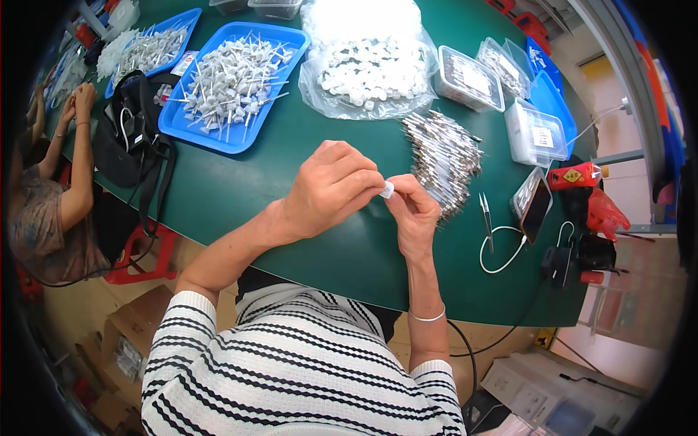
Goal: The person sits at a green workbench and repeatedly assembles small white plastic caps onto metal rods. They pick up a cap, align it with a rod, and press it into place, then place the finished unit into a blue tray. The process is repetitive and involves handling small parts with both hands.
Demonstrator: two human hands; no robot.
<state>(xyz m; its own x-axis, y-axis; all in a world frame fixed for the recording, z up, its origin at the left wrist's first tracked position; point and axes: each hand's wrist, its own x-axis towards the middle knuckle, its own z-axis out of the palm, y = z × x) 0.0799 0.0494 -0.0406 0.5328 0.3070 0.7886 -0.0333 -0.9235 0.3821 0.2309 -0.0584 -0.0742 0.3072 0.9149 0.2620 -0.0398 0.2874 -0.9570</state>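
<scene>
Above the green table, my left hand [334,189] and my right hand [414,211] meet with fingertips pinched around one small white plastic cap [387,190]. Whatever else sits between the fingers is hidden. Beyond my right hand lies a pile of thin metal-and-white rods [445,163]. Farther back, a clear plastic bag [363,73] lies open with many similar white caps in it. To the left, a blue tray [169,120] holds a heap of white pieces with thin stems [236,83].
Tweezers [486,221], a white cable and a phone [536,211] lie right. Clear plastic boxes [469,78] and a red-labelled bottle [578,175] stand behind them. A black bag [131,138] sits left, near a co-worker's arms [76,160]. Another blue tray [190,23] is far left.
</scene>
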